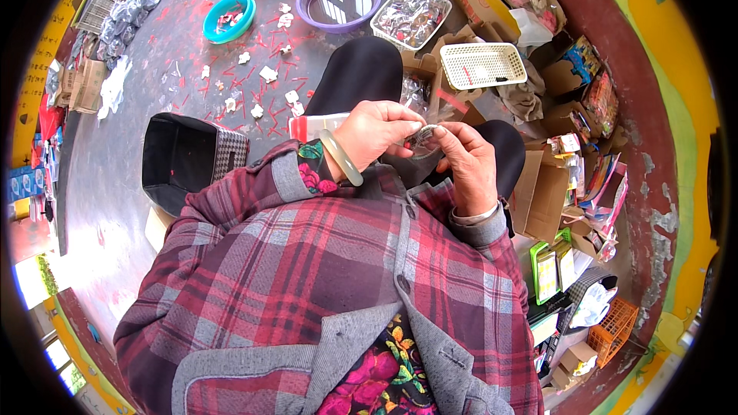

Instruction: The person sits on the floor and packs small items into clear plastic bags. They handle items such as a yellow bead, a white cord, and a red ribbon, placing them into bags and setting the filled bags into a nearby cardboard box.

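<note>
My left hand point(370, 132), with a pale bangle at the wrist, and my right hand point(469, 161) meet over my lap. Thumb and forefinger of each are pinched together on a small silvery-grey piece point(422, 135); its exact kind is too small to make out. Dark cloth of my clothing lies just below it. Beside my left wrist is a flat, pale box with a red end point(298, 129). Beyond my right hand sits an open cardboard carton point(421, 66) with clear plastic packets inside.
On the grey floor are a purple basin of water point(338, 28), a teal bowl point(231, 39), scattered white pieces and red strips. A black-lined bin point(175, 155) stands at left. White baskets point(492, 52) and cardboard boxes point(540, 194) crowd the right, along the wall.
</note>
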Demonstrator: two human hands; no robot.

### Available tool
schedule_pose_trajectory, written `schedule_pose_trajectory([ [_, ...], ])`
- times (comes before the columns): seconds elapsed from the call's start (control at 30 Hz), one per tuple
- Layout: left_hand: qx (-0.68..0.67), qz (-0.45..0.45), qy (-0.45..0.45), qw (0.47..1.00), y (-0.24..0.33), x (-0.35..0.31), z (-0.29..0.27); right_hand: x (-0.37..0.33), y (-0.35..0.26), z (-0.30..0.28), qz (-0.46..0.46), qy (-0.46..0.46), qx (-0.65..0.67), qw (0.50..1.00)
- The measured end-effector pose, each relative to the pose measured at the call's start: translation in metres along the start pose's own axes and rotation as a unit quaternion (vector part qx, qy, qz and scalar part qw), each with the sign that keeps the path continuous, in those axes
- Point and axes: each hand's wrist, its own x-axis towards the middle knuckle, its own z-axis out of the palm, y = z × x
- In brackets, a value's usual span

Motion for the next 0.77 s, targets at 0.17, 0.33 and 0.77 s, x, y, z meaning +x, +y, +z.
schedule_pose_trajectory([
  [0.17, -0.003, 0.0, 0.001, 1.0, 0.0013, -0.0006, 0.0006, -0.0006, 0.0021, -0.0029, -0.002, 0.027, 0.021, 0.999],
  [0.33, -0.046, -0.036, -0.023, 0.998, 0.0037, -0.0022, 0.0016, -0.0016, 0.0032, -0.0006, -0.021, 0.052, 0.06, 0.997],
  [0.77, -0.102, -0.098, -0.034, 0.989, 0.0015, 0.0025, -0.0061, 0.001, 0.0056, -0.0033, 0.003, 0.034, 0.113, 0.993],
])
